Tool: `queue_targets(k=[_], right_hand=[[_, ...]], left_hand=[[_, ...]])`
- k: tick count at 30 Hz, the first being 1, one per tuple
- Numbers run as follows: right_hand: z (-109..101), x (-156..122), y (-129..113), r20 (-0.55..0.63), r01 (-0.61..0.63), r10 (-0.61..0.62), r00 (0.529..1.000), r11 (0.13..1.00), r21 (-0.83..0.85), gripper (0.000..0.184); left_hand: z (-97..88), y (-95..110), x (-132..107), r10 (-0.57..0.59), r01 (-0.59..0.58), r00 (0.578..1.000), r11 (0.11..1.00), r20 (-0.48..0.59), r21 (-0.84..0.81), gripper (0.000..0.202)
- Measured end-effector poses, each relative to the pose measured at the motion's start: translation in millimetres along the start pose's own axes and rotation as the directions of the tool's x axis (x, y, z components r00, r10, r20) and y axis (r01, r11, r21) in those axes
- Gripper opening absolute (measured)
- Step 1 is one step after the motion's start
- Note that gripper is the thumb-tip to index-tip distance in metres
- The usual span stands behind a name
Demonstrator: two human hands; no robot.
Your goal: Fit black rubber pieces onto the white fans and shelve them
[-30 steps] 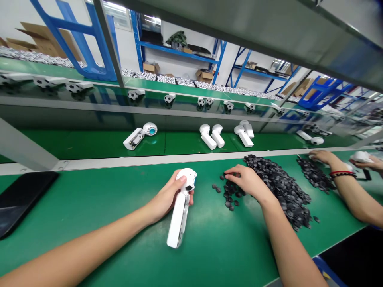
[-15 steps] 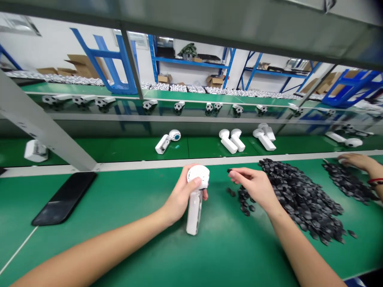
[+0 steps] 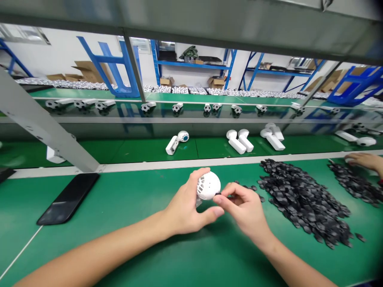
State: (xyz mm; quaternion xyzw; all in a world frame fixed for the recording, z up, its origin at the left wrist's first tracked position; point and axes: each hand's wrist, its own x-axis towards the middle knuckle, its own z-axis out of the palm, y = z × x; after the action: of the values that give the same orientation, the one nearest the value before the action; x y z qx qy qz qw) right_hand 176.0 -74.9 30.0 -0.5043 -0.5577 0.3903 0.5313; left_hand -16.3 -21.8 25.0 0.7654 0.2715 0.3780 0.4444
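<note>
We see the white ball-shaped housing [image 3: 208, 185] gripped by closed fingers of our left hand [image 3: 185, 207], while our right fingers [image 3: 227, 200] pinch a small black piece [image 3: 218, 194] against it; a weak pinch could drop this piece onto the green counter [image 3: 134, 191] or the black pile [image 3: 302, 203].

Between the left hand [image 3: 187, 205] and the right hand [image 3: 243, 209]: a white lattice-vented plastic sphere [image 3: 208, 185]. At the right fingertips [image 3: 223, 198], a small black patch [image 3: 218, 193]. Right of the hands: a heap of matt charcoal-black pentagonal patches [image 3: 302, 203]. Beneath the hands: a green bench mat [image 3: 125, 247]. Left: a glossy black slab [image 3: 68, 198]. Far beyond the hands: black-and-white football-patterned balls [image 3: 207, 107] and blue steel racking [image 3: 191, 65].
</note>
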Motion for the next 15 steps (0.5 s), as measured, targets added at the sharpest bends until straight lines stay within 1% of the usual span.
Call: queue_targets(k=[2,6,9,12,13,15], right_hand=[[2,1,0,-0.027,0.05,-0.051,0.998,0.998,-0.05,0.026],[2,4,3,-0.059,0.075,-0.082,0.995,0.991,-0.108,0.028],[2,6,6,-0.062,0.098,-0.106,0.992,0.988,-0.12,0.029],[3,7,5,-0.115,0.159,-0.167,0.979,0.984,-0.081,0.019],[3,7,3,-0.113,0.162,-0.167,0.98,0.986,-0.048,0.029],[2,6,1,-0.048,0.125,-0.124,0.991,0.992,0.03,0.053]], left_hand=[[4.7,-4,2,-0.028,0.027,0.999,0.999,-0.031,-0.032,0.089],[10.1,-11,8,-0.078,0.069,0.992,0.994,-0.101,-0.089,0.088],[9.1,-13,9,-0.066,0.059,0.993,0.996,-0.097,-0.073,0.085],[6.6,-11,10,-0.029,0.024,0.997,0.997,-0.066,-0.073,0.084],[5.8,-10,10,-0.017,0.013,0.998,0.997,-0.056,-0.072,0.084],[4.9,-9,11,0.012,-0.014,0.999,0.998,-0.038,-0.062,0.084]])
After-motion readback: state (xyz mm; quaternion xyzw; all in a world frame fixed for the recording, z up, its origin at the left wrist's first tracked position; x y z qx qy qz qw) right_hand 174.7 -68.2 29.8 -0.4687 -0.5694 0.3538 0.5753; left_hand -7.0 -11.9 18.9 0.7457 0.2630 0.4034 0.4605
